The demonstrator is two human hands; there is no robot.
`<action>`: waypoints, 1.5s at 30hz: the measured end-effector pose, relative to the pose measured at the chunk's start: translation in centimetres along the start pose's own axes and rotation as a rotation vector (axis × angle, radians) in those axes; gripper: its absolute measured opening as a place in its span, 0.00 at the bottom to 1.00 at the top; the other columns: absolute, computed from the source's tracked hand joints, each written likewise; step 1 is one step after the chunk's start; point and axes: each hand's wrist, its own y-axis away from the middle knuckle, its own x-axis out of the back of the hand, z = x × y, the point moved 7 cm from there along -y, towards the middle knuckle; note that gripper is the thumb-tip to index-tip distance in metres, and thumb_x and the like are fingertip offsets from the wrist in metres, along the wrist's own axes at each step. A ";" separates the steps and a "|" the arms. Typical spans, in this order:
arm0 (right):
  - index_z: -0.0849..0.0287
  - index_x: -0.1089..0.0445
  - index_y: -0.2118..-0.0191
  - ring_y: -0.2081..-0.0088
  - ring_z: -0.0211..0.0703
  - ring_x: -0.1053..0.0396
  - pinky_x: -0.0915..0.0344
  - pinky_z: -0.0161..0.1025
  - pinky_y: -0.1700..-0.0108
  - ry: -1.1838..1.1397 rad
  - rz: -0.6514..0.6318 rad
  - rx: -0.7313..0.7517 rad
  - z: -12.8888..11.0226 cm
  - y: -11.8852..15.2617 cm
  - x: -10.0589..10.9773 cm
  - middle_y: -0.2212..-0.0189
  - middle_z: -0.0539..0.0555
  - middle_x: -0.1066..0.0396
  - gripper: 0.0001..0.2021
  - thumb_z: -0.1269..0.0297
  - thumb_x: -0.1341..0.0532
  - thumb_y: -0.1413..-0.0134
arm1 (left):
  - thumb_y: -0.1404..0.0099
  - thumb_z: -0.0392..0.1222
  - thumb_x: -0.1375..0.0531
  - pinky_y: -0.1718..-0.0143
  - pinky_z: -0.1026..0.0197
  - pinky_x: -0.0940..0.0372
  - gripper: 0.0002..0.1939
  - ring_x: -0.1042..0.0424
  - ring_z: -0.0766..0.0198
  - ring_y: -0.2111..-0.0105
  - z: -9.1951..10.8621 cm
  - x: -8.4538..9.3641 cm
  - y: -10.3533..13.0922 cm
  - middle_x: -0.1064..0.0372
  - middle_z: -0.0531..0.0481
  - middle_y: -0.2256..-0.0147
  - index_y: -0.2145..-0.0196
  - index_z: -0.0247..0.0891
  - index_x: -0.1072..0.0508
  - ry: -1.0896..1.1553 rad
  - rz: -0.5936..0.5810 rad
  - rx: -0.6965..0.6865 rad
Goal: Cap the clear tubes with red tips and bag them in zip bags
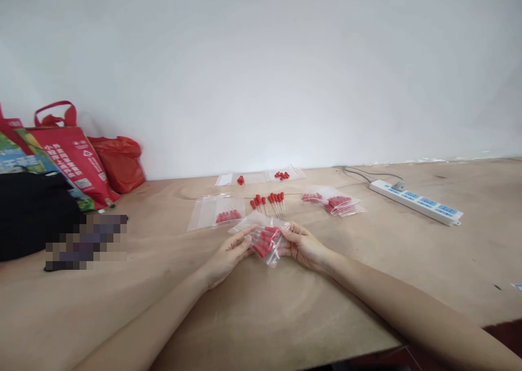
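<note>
Between my two hands is a clear plastic bag (274, 258) with several droppers with red bulbs (267, 241) inside. My left hand (230, 255) grips the bag's left side, thumb on top. On its right side, my right hand (304, 245) pinches the plastic near the upper corner. Just beyond the bag lie several loose droppers (277, 199), their red bulbs pointing away from me and their thin pale stems toward me. To the left is another clear bag (202, 213) with red-bulbed droppers, and to the right are filled bags (340, 203) that overlap.
Near the wall lie two flat clear bags, with red bulbs (281, 175) on the right one and a red piece (240, 180) on the left one. A white power strip (416, 201) with a plugged-in cord is at right. Red bags (73, 159) and black cloth (32, 213) stand left.
</note>
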 end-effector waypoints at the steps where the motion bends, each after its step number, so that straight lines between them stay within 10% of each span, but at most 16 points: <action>1: 0.60 0.42 0.74 0.75 0.35 0.31 0.33 0.36 0.70 0.030 -0.048 -0.022 0.4 0.1 -0.5 0.77 0.48 0.31 0.17 0.58 0.33 0.64 | 0.48 0.46 0.37 0.56 0.59 0.38 0.22 0.31 0.61 0.60 -0.2 0.1 0.0 0.30 0.48 0.61 0.56 0.37 0.33 0.033 0.028 0.018; 8: 0.64 0.36 0.71 0.71 0.34 0.30 0.34 0.35 0.63 0.281 -0.258 -0.197 1.4 0.6 -0.6 0.74 0.50 0.30 0.17 0.60 0.32 0.66 | 0.55 0.40 0.33 0.80 0.68 0.38 0.31 0.32 0.68 0.81 -0.4 2.5 0.2 0.31 0.56 0.78 0.55 0.38 0.41 -0.083 0.252 0.007; 18: 0.63 0.36 0.72 0.73 0.33 0.30 0.34 0.33 0.66 0.306 -0.139 -0.168 -0.3 -0.3 2.7 0.74 0.51 0.30 0.17 0.59 0.32 0.66 | 0.51 0.30 0.37 0.81 0.69 0.40 0.40 0.34 0.70 0.83 5.2 9.0 -7.2 0.34 0.56 0.80 0.44 0.38 0.52 -0.362 0.380 -0.083; 24: 0.64 0.35 0.71 0.73 0.34 0.31 0.34 0.35 0.65 0.322 -0.158 -0.161 0.0 -0.4 2.7 0.74 0.51 0.31 0.17 0.59 0.32 0.66 | 0.53 0.30 0.37 0.75 0.66 0.37 0.37 0.31 0.66 0.77 4.9 10.8 -10.6 0.32 0.51 0.74 0.46 0.34 0.45 -0.669 0.469 -0.012; 33: 0.64 0.35 0.73 0.73 0.33 0.31 0.34 0.34 0.66 0.364 -0.155 -0.149 -0.2 -0.3 2.6 0.75 0.50 0.31 0.17 0.58 0.32 0.66 | 0.55 0.42 0.35 0.61 0.54 0.39 0.28 0.39 0.44 0.52 6.2 16.3 -8.3 0.40 0.32 0.52 0.56 0.32 0.37 -0.974 0.846 0.209; 40: 0.64 0.35 0.73 0.73 0.34 0.31 0.34 0.35 0.65 0.378 -0.147 -0.157 -0.1 -0.3 2.7 0.75 0.51 0.31 0.17 0.57 0.32 0.66 | 0.67 0.38 0.31 0.69 0.57 0.37 0.25 0.32 0.44 0.61 6.0 17.6 -7.5 0.30 0.34 0.64 0.68 0.31 0.32 -1.044 0.872 0.304; 45: 0.64 0.35 0.72 0.74 0.33 0.31 0.35 0.34 0.65 0.374 -0.142 -0.160 -0.2 -0.2 2.7 0.75 0.50 0.31 0.17 0.57 0.32 0.67 | 0.56 0.35 0.37 0.72 0.58 0.38 0.06 0.30 0.48 0.68 7.2 17.8 -7.1 0.31 0.43 0.77 0.77 0.32 0.30 -0.971 0.862 0.180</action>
